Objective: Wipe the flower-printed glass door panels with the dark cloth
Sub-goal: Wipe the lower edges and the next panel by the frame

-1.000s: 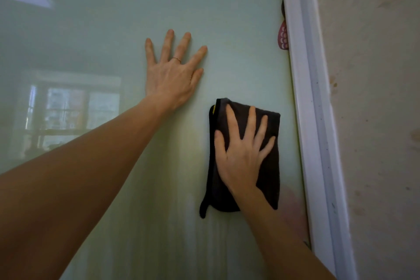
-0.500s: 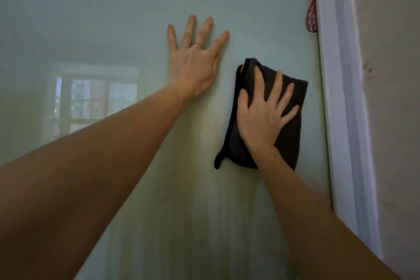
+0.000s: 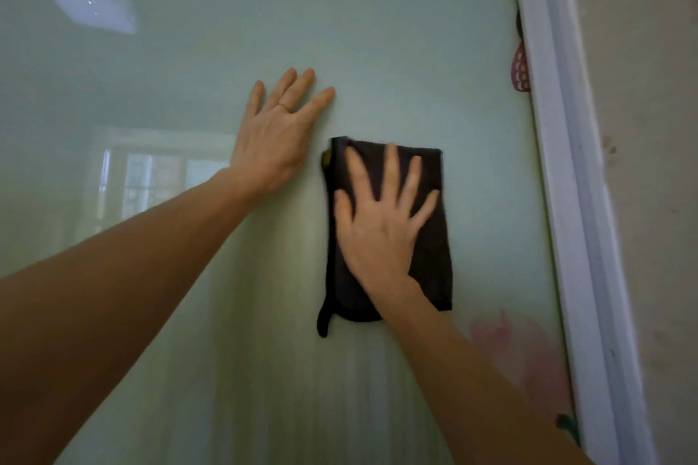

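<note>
Two open hands: our left hand (image 3: 277, 147) lies flat on the glass door (image 3: 377, 30), our right hand (image 3: 381, 226) presses the cloth (image 3: 434, 276). Risks, we judge: unpinched cloth slips, palm smears.

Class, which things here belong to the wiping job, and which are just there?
In the job: dark cloth; glass door panel; right hand pressing the cloth; left hand flat on the glass.
Just there: white door frame; stained wall; small red object.

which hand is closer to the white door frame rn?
Right. The right hand presses the dark cloth on the glass, left of the white door frame; the left hand rests flat on the glass farther left, beyond the cloth.
</note>
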Available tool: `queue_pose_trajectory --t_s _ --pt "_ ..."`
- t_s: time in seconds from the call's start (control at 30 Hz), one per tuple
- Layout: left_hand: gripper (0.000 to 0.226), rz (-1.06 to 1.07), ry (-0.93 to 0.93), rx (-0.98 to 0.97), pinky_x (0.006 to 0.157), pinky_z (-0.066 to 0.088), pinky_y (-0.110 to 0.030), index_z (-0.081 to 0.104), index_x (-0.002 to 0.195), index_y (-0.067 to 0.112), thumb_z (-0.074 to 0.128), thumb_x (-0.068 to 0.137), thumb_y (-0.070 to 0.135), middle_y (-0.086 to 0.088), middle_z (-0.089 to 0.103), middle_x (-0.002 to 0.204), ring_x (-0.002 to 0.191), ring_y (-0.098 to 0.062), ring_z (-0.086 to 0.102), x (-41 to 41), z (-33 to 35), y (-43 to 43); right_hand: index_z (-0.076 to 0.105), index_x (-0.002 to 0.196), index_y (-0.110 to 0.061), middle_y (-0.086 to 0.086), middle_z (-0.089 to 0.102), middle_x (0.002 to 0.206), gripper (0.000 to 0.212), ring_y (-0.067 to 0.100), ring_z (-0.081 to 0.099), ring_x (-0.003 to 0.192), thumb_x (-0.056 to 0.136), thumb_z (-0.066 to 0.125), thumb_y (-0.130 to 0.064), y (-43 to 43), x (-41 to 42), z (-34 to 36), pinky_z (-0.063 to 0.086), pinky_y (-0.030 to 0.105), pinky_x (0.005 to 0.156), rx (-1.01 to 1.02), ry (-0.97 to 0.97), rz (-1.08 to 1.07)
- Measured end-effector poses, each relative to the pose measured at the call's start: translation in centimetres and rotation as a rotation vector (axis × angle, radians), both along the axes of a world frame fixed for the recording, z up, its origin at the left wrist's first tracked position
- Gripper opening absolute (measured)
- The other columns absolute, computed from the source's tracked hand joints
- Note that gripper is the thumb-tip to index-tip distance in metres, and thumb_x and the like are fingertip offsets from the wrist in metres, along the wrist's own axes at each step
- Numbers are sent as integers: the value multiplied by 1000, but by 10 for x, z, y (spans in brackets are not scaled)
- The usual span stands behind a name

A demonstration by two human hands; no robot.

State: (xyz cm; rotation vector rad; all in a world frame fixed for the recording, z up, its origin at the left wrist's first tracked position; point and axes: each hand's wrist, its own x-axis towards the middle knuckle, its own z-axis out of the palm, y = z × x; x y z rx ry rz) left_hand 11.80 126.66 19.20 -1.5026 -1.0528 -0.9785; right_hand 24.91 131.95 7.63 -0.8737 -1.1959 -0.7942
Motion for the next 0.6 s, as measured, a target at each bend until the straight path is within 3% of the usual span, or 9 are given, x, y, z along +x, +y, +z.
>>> queue_pose_trajectory --t_s 0.13,0.2,0.33,0.47,0.53,0.6 --pt "63 -9 -6 7 123 -4 -46 24 159 26 44 103 7 -8 11 168 156 -25 4 -14 -4 -4 47 149 -37 11 34 163 53 42 20 152 99 39 -48 -3 -5 -5 14 71 116 64 -230 -4" --pt "65 -6 -2 25 123 -4 -46 24 159 27 42 102 2 -7 12 168 156 -24 4 -19 -7 -5 48 149 -37 10 35 162 52 41 22 152 99 40 -47 0 -1 -6 15 71 117 62 -194 -5" --pt "63 -11 -13 32 123 -5 -45 24 160 28 40 103 5 -6 11 169 156 -23 3 -21 -10 -5 48 148 -38 12 35 162 53 43 22 152 97 39 -46 -9 -28 -8 17 73 115 -5 75 30" --pt "65 28 4 34 123 -5 -46 21 160 28 50 103 20 -7 9 169 156 -24 3 -22 -11 -4 45 151 -39 11 32 164 53 42 18 153 99 38 -48 -12 -38 -15 12 71 116 14 -102 8" --pt "61 52 -26 37 122 -6 -48 19 161 27 44 106 25 -8 8 169 156 -24 3 -24 -13 -5 44 151 -38 10 32 164 54 40 18 153 99 39 -49 -8 -23 -19 12 69 117 38 -175 -13" --pt "54 77 -71 61 122 -5 -52 17 161 28 32 109 31 -8 7 169 156 -24 3 -25 -18 -4 45 151 -38 9 32 164 54 39 20 153 98 40 -50 -1 -7 -20 14 70 117 19 -98 -16"
